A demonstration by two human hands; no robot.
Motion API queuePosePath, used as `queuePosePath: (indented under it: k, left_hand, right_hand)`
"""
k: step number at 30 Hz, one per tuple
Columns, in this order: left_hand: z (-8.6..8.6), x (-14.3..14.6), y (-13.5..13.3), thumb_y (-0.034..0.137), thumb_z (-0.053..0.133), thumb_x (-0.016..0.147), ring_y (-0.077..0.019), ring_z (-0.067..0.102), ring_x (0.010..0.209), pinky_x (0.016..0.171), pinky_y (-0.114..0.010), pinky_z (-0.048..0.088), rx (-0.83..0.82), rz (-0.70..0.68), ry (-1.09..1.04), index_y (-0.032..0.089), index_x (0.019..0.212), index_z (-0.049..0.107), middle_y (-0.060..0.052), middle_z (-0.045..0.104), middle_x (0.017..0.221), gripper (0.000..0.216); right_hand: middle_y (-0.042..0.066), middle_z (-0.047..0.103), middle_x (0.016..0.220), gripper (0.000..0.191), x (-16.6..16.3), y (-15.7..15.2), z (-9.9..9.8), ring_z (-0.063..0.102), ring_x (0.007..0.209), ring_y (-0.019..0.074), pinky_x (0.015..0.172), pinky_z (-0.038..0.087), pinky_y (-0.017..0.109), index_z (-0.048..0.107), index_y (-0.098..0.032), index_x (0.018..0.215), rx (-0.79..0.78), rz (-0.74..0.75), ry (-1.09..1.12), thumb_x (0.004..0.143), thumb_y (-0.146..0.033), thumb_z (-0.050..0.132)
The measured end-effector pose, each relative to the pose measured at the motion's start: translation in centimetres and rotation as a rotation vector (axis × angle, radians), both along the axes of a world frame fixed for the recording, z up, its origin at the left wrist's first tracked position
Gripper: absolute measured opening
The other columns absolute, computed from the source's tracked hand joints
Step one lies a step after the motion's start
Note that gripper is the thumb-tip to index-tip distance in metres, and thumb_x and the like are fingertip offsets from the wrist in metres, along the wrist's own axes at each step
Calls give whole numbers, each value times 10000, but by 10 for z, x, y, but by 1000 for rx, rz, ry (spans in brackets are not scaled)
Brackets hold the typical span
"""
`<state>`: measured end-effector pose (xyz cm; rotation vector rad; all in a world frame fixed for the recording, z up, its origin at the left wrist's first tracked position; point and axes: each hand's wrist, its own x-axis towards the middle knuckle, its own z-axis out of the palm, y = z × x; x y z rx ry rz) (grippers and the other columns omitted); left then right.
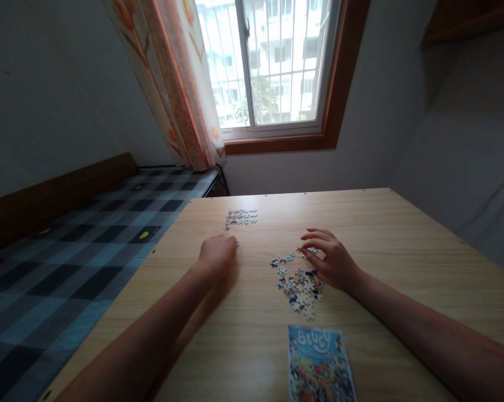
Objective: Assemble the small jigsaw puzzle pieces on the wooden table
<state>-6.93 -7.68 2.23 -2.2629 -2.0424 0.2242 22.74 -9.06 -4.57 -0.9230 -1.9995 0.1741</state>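
Wooden table (pixel 403 251) carries it all: the left hand (pixel 217 252) lies clenched in a loose fist, and whether a piece sits inside cannot be told, with a joined patch of puzzle pieces (pixel 240 218) just beyond its knuckles. Further right, the right hand (pixel 331 259) bends its fingertips onto the loose pile of pieces (pixel 300 286) beside its palm. Its grip is unclear, and a picture card (pixel 321 365) lies nearer than its wrist.

Wooden table (pixel 403 251) (puzzle pieces (pixel 301 287), leaflet (pixel 321 365))

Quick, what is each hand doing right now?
Left hand: closed fist on the table; contents hidden.
Right hand: fingers curled over the loose puzzle pieces; grip unclear.
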Motion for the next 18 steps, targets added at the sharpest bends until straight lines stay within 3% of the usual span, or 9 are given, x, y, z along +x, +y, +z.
queuePosePath:
  k: [3, 8, 13, 18]
  left_hand:
    - [-1, 11, -14, 92, 498, 864, -312, 692, 919, 762, -385, 520, -64, -52, 23, 92, 980, 737, -213, 721, 1006, 266]
    - [-15, 15, -20, 310, 483, 929, -312, 659, 1010, 847, -394, 504, -47, -106, 64, 104, 1148, 690, -222, 703, 1101, 364]
    - [-21, 7, -9, 332, 429, 958, -347, 573, 1203, 977, -421, 443, -9, -49, 27, 40, 1331, 576, -275, 617, 1277, 496]
    - [-27, -5, 7, 395, 359, 992, -312, 612, 1151, 926, -383, 463, 50, 13, -32, 111, 1391, 536, -224, 642, 1272, 520]
  right_hand:
    - [81, 723, 1035, 91, 0, 0, 1, 591, 1166, 286, 999, 473, 505, 692, -227, 865, -14, -2, 13, 902, -210, 612]
    - [80, 723, 1031, 89, -1, 0, -1, 592, 1158, 287, 990, 475, 501, 691, -229, 862, -24, -3, 3, 901, -213, 612]
    - [79, 721, 1033, 94, -1, 1, -3, 590, 1169, 286, 999, 472, 502, 695, -230, 869, -26, -13, -2, 901, -210, 609]
    - [80, 722, 1034, 96, -1, 1, -4, 592, 1170, 286, 1006, 470, 509, 697, -229, 870, -27, -7, -5, 900, -208, 609]
